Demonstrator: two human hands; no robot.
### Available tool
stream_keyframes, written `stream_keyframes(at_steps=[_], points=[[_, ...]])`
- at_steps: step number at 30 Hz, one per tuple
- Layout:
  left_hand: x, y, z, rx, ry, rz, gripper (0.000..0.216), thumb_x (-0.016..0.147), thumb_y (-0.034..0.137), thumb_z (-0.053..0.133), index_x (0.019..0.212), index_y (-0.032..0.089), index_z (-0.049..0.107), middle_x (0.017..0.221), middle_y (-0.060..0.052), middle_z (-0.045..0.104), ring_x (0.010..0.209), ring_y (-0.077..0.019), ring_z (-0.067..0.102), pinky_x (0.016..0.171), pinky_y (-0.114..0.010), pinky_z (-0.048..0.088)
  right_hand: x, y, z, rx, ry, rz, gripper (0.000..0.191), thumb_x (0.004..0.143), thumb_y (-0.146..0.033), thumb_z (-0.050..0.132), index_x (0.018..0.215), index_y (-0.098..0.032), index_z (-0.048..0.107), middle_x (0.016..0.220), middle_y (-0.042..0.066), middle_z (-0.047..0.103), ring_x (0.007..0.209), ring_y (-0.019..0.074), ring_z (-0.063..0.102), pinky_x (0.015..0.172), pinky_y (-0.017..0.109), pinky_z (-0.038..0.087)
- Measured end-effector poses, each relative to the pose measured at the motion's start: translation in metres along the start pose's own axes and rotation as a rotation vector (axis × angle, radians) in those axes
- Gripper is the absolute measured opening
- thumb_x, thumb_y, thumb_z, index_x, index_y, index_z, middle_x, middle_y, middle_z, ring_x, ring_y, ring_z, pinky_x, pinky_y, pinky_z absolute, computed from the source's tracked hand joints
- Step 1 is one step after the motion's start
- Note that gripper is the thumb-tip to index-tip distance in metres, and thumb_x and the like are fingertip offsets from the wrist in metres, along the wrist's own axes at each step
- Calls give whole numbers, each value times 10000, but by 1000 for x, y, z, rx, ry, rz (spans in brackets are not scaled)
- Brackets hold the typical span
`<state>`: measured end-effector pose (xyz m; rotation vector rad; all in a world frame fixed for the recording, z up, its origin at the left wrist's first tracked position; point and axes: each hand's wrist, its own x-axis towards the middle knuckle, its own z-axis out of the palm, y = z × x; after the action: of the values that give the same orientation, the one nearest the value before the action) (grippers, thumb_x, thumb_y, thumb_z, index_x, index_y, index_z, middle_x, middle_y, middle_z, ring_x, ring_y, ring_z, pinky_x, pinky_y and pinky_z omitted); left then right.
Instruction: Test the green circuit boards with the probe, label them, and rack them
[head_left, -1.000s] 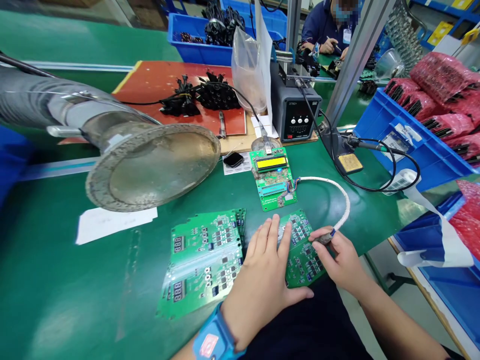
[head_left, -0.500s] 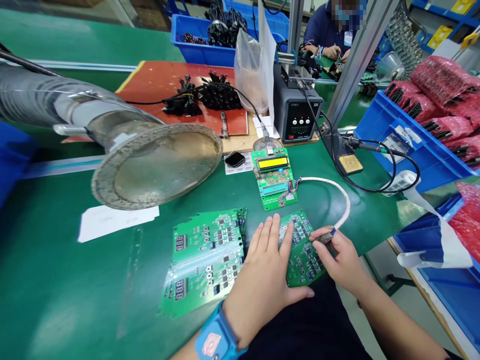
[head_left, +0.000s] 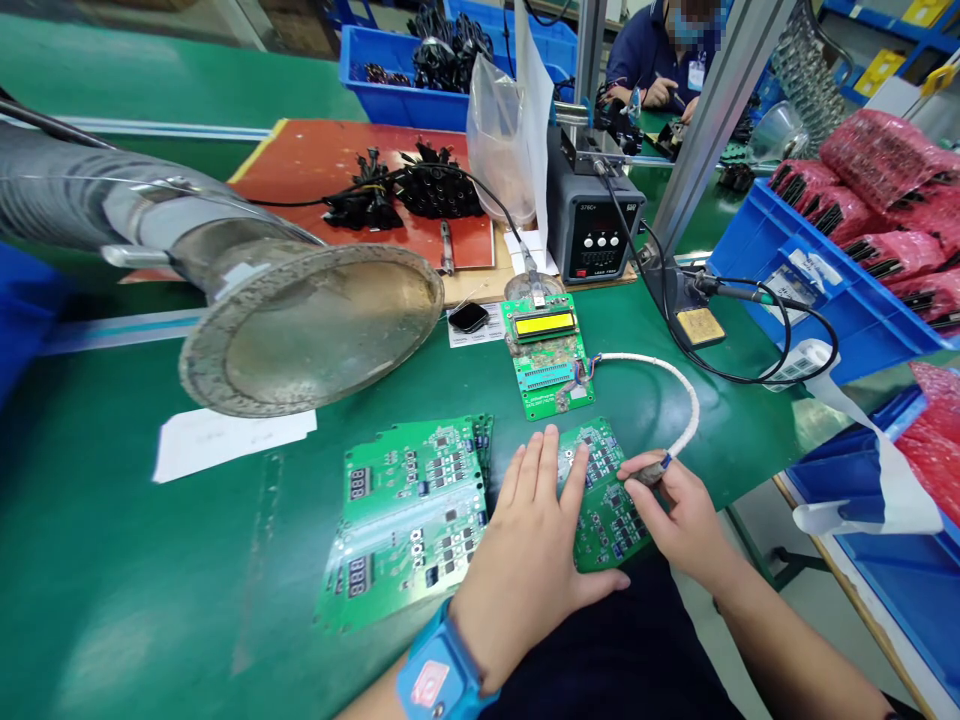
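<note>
I have the left hand (head_left: pixel 536 555) lying palm down in the lower middle of the frame, wrist bent in from the bottom edge, a blue wrist strap (head_left: pixel 439 675) around it. Its fingers are straight and slightly fanned, gripping nothing. They press flat on the left part of the small green circuit board (head_left: pixel 609 505), which lies at the near edge of the green bench, just right of centre.

The right hand (head_left: pixel 679 515) comes in from the lower right, forearm angled up toward the board. I see its thumb and forefinger pinched shut around the plug (head_left: pixel 651 472) at the end of the white cable (head_left: pixel 686 400), the other fingers curled under. The plug tip sits at the board's right edge; whether it touches I cannot tell.

The cable arcs up and back to the programmer board (head_left: pixel 550 355) with its lit yellow display, just above the hands. A stack of larger boards (head_left: pixel 409 515) lies just left of the left hand.
</note>
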<state>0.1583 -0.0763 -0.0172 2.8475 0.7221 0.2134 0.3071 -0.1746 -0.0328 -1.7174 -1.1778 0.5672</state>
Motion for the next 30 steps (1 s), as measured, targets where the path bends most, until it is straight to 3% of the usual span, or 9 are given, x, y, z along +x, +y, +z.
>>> stream_keyframes(at_steps=[5, 7, 10, 15, 19, 23, 25, 27, 30], points=[[-3, -3, -15, -19, 25, -17, 1206, 432, 656, 781, 1400, 70, 367, 1388, -315, 391, 1267, -484, 383, 1007, -593, 370, 11, -2, -1, 192, 130, 75, 146, 873, -264, 536, 981, -198, 608, 910, 58, 683, 732, 151, 628, 657, 275, 532], [-10, -16, -26, 11, 70, 0, 1236, 412, 618, 809, 1421, 96, 324, 1392, -294, 384, 1267, -482, 377, 1009, -600, 367, 21, -2, 1, 263, 183, 113, 185, 864, -279, 541, 1017, -192, 597, 910, 58, 694, 643, 125, 598, 595, 256, 519], [-26, -52, -42, 73, 95, 20, 1273, 420, 560, 828, 1464, 167, 216, 1432, -246, 329, 1284, -488, 346, 1003, -608, 372, 41, 2, 8, 291, 147, 144, 229, 848, -284, 545, 1047, -184, 596, 922, 63, 701, 623, 118, 586, 589, 257, 514], [-51, -115, -48, 100, 48, -27, 931, 758, 633, 541, 1485, 221, 130, 1501, -159, 237, 1345, -427, 289, 1033, -585, 331, 59, 9, 18, 225, 93, 115, 225, 843, -240, 527, 1049, -185, 598, 958, 64, 699, 811, 157, 636, 732, 299, 517], [-61, -134, -46, 94, 3, -10, 744, 868, 625, 381, 1477, 251, 176, 1550, -100, 198, 1368, -423, 228, 1018, -613, 312, 60, 11, 20, 169, 87, 105, 227, 854, -238, 518, 1062, -184, 590, 974, 69, 692, 866, 171, 638, 758, 310, 510], [-53, -105, -46, 50, 110, 44, 867, 787, 630, 539, 1474, 228, 198, 1576, -119, 64, 1390, -442, 105, 1045, -655, 224, 58, 10, 19, 111, 57, 71, 221, 864, -230, 513, 1068, -185, 586, 976, 67, 687, 871, 169, 635, 772, 311, 507], [-44, -73, -41, -15, 180, 82, 832, 780, 559, 599, 1455, 205, 265, 1557, -144, 160, 1402, -403, 139, 1069, -620, 248, 58, 8, 18, 81, 43, 45, 223, 867, -223, 509, 1074, -186, 583, 980, 68, 683, 871, 169, 635, 769, 311, 510], [-34, -39, -30, -95, 117, 152, 689, 808, 440, 625, 1405, 215, 364, 1511, -134, 308, 1393, -346, 235, 1067, -557, 335, 58, 6, 17, 45, 33, 10, 222, 868, -214, 504, 1074, -186, 582, 984, 72, 678, 883, 173, 636, 775, 315, 513], [-25, -5, -7, -121, 14, 170, 673, 762, 435, 685, 1335, 164, 458, 1440, -178, 418, 1343, -353, 347, 1034, -523, 409, 59, 4, 17, -20, 24, -50, 216, 863, -196, 505, 1063, -190, 587, 976, 76, 668, 895, 178, 636, 790, 323, 517]])
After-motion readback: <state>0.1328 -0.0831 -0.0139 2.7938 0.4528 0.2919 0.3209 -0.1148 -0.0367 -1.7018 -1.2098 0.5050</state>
